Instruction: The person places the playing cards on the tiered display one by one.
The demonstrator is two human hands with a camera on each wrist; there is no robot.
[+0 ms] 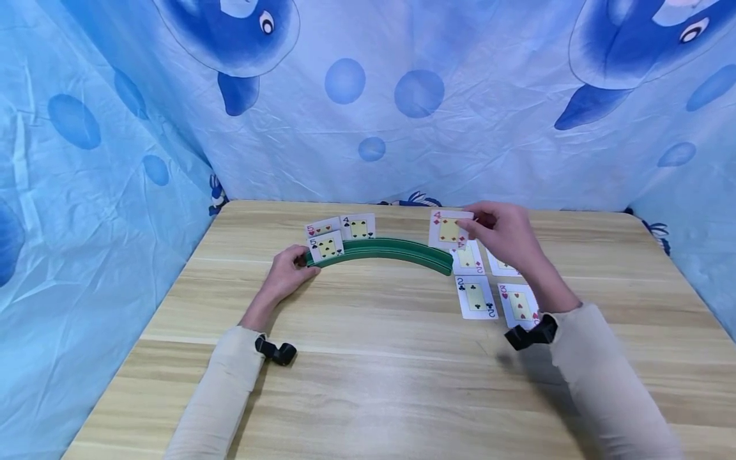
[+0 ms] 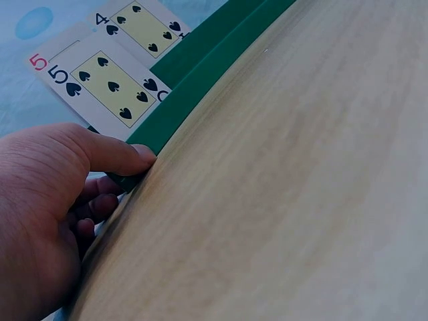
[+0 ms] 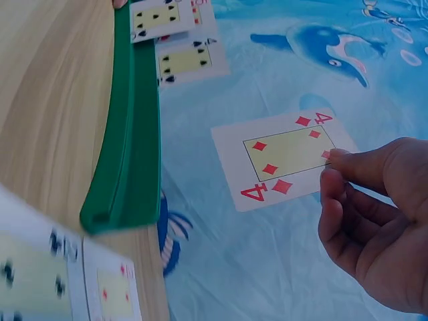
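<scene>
A curved green card holder (image 1: 397,248) lies across the table. My left hand (image 1: 285,273) grips its left end, thumb (image 2: 142,155) on the front side and the other fingers behind. Upright at that end stand a five of spades (image 2: 112,85), a red five (image 1: 323,227) partly behind it, and a four of spades (image 1: 359,226). My right hand (image 1: 506,233) pinches a four of diamonds (image 3: 287,159) by one edge between thumb and fingers. In the head view this card is held up over the holder's right end, its face toward me.
Several cards lie face up right of the holder, among them a two of clubs (image 1: 476,297), a two of diamonds (image 1: 468,259) and a hearts card (image 1: 519,305). My right forearm partly covers this group. A blue dolphin-print curtain (image 1: 374,166) hangs behind the wooden table (image 1: 368,370).
</scene>
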